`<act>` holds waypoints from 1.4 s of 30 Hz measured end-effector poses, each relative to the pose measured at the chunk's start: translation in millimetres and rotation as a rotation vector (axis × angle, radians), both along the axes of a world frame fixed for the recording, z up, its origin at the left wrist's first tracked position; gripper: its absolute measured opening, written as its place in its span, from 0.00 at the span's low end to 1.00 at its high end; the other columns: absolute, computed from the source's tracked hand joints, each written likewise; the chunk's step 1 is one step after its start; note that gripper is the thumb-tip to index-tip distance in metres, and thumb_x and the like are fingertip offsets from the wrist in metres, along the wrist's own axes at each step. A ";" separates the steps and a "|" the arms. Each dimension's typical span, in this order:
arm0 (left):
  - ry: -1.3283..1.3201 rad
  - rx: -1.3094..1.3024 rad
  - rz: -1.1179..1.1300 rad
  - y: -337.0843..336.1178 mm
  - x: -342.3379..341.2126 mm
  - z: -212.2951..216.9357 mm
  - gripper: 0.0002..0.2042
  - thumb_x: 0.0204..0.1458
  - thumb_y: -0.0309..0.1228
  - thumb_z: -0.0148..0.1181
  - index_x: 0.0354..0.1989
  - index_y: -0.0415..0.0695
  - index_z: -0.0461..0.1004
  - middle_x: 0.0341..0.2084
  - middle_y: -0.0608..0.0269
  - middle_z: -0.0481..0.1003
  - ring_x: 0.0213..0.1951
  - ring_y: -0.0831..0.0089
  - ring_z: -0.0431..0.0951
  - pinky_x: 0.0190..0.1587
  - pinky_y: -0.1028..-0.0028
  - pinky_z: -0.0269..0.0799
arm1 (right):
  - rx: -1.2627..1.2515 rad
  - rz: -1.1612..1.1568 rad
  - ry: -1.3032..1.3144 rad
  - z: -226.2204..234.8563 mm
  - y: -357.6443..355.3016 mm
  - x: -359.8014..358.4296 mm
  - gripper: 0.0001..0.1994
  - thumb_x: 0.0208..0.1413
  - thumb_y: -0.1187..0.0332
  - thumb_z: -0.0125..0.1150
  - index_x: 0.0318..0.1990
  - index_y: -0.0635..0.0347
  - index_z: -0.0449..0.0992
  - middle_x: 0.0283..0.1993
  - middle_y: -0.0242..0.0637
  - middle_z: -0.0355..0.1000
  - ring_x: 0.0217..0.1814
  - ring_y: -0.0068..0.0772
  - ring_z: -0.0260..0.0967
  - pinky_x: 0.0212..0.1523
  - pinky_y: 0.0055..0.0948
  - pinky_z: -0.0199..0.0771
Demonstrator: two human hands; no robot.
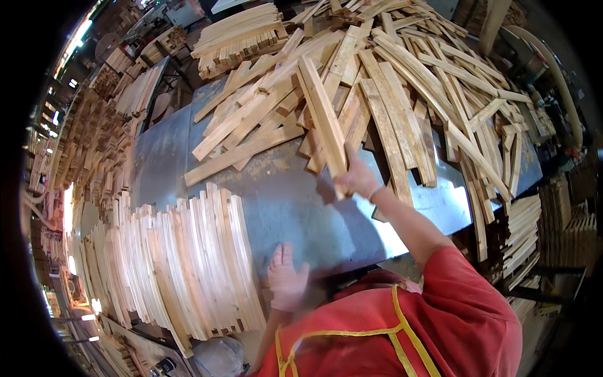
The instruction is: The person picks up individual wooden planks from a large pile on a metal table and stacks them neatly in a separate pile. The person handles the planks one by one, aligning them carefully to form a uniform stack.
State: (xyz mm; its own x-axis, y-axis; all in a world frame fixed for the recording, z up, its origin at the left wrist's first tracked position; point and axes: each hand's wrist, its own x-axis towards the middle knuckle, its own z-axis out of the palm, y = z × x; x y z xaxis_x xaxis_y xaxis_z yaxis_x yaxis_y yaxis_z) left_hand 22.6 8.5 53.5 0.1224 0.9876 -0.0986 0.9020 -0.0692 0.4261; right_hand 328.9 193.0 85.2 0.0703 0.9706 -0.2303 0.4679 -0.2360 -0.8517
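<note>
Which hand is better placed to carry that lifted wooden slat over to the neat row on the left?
Probably the right hand: it already grips the slat, raised off the loose pile. The left hand lies flat and empty on the metal table, beside the neat row.

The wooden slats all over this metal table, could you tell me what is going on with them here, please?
A person in a red shirt is working at a grey metal table. Their right hand grips the near end of a few wooden slats, held together above a loose heap of slats at the far side. Their left hand lies open on the table's near edge, beside a neat row of slats standing on edge.
</note>
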 end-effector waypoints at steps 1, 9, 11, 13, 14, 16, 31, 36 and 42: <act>-0.079 -0.057 0.033 2.7 -4.7 8.0 0.39 0.55 0.45 0.67 0.76 0.44 0.63 0.69 0.45 0.68 0.64 0.43 0.72 0.67 0.51 0.67 | 0.095 -0.033 0.197 -23.5 -30.3 -14.7 0.61 0.43 0.65 0.78 0.81 0.65 0.40 0.70 0.64 0.67 0.71 0.55 0.69 0.70 0.41 0.70; 0.052 -0.268 0.180 39.5 7.1 -0.2 0.51 0.55 0.52 0.67 0.82 0.47 0.44 0.63 0.35 0.71 0.60 0.38 0.75 0.64 0.51 0.72 | -0.330 0.371 0.376 -67.4 -227.0 -167.7 0.53 0.51 0.58 0.75 0.80 0.60 0.46 0.54 0.55 0.80 0.57 0.50 0.79 0.60 0.43 0.76; 0.098 -0.210 0.181 32.2 -17.1 -26.3 0.50 0.54 0.49 0.68 0.81 0.44 0.46 0.60 0.35 0.72 0.58 0.39 0.76 0.62 0.51 0.72 | -0.327 0.519 0.231 -70.6 -218.6 -157.8 0.51 0.55 0.56 0.72 0.80 0.58 0.47 0.56 0.53 0.78 0.59 0.48 0.77 0.61 0.43 0.75; 0.234 -0.091 0.133 14.0 -19.1 -15.2 0.43 0.53 0.42 0.67 0.76 0.42 0.55 0.50 0.39 0.75 0.51 0.42 0.78 0.55 0.51 0.75 | -0.371 0.562 0.157 -41.0 -190.1 -112.3 0.50 0.59 0.56 0.69 0.82 0.57 0.45 0.66 0.51 0.73 0.69 0.46 0.71 0.67 0.42 0.71; 0.282 -0.226 0.095 13.1 -7.6 20.2 0.40 0.53 0.42 0.67 0.73 0.43 0.59 0.51 0.42 0.75 0.54 0.44 0.77 0.58 0.52 0.72 | -0.218 0.353 0.411 -93.5 -192.1 -77.7 0.47 0.59 0.59 0.70 0.81 0.59 0.49 0.67 0.48 0.73 0.69 0.46 0.71 0.66 0.43 0.71; 0.457 -0.070 0.033 -25.6 -35.9 1.8 0.38 0.55 0.47 0.64 0.73 0.47 0.62 0.62 0.50 0.71 0.67 0.52 0.68 0.71 0.50 0.59 | -0.088 0.020 0.252 -93.0 -173.0 -9.2 0.47 0.58 0.60 0.73 0.80 0.60 0.52 0.69 0.48 0.71 0.71 0.43 0.69 0.69 0.41 0.70; 0.449 0.152 0.030 15.4 28.8 -2.1 0.44 0.54 0.46 0.68 0.79 0.45 0.56 0.76 0.49 0.58 0.76 0.49 0.56 0.79 0.53 0.48 | -0.322 -0.331 -1.029 14.4 -118.3 406.0 0.26 0.55 0.72 0.59 0.64 0.46 0.78 0.60 0.48 0.77 0.61 0.56 0.76 0.64 0.44 0.76; 0.323 0.023 -0.089 -13.4 95.4 -18.0 0.45 0.50 0.47 0.71 0.77 0.45 0.60 0.74 0.49 0.61 0.75 0.49 0.58 0.76 0.52 0.53 | 0.220 -0.026 -0.876 15.5 -43.8 358.7 0.19 0.53 0.68 0.61 0.53 0.46 0.85 0.46 0.51 0.82 0.51 0.57 0.79 0.54 0.49 0.79; 0.155 0.024 -0.137 -32.6 131.5 -23.8 0.42 0.51 0.47 0.70 0.73 0.43 0.65 0.71 0.47 0.64 0.71 0.46 0.63 0.72 0.49 0.57 | 0.294 -0.076 -0.857 -1.1 -26.9 208.7 0.41 0.46 0.48 0.76 0.65 0.59 0.66 0.54 0.47 0.74 0.57 0.51 0.73 0.57 0.44 0.75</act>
State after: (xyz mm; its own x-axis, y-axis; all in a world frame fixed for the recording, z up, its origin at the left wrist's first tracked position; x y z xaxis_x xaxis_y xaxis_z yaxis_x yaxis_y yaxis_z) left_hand 154.1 -24.0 29.7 0.2413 0.9650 -0.1030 0.9380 -0.2047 0.2796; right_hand 537.6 166.1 84.1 0.1696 0.9678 0.1862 0.9608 -0.1203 -0.2499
